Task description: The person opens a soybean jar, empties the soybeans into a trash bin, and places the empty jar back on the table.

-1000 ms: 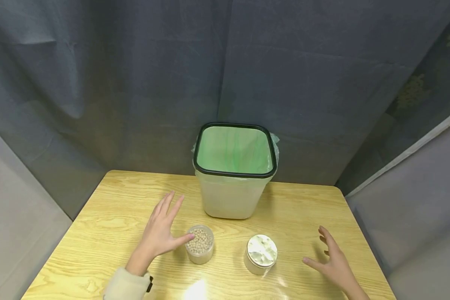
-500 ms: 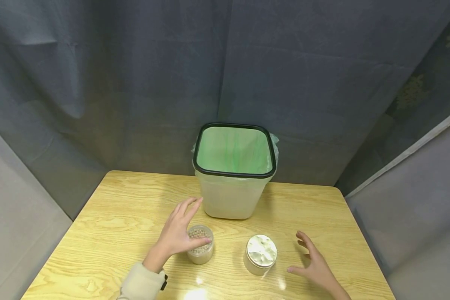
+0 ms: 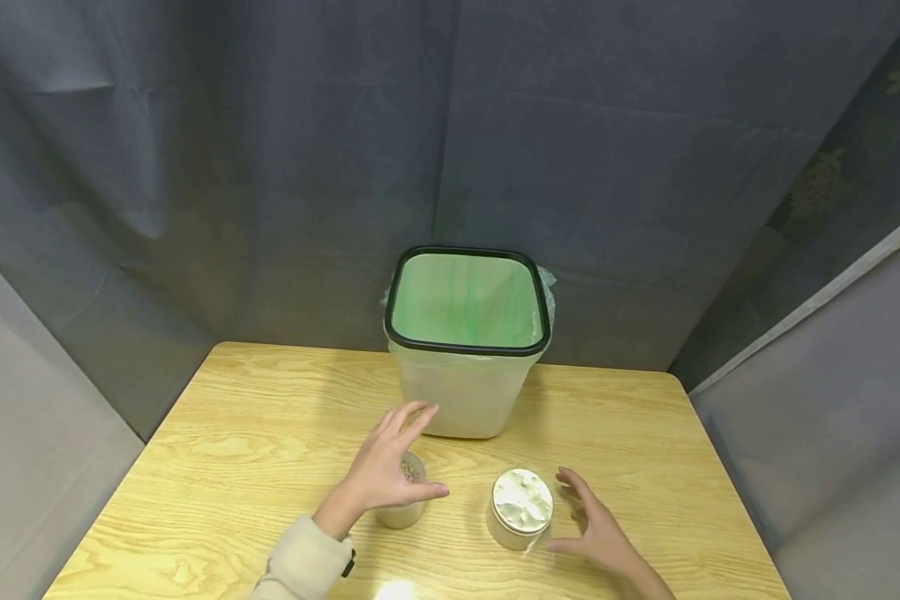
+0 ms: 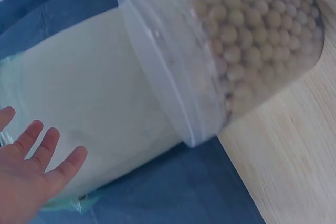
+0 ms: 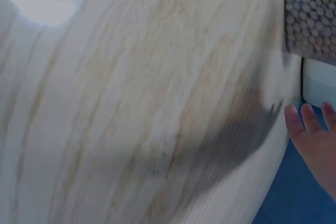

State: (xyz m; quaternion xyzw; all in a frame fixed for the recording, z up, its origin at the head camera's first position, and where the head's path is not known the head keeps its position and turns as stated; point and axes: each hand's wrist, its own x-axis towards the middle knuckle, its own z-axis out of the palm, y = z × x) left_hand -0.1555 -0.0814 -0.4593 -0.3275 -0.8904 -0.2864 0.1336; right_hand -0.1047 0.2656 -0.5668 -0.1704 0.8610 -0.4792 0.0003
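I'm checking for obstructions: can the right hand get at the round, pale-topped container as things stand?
Probably yes. The right hand is close beside the pale-topped container, spread toward it, and nothing visible stands in between. The left hand is off on the container's other side.

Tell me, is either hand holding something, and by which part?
Nothing is held: the left hand is near the jar, the right hand beside the tin, and neither grips anything.
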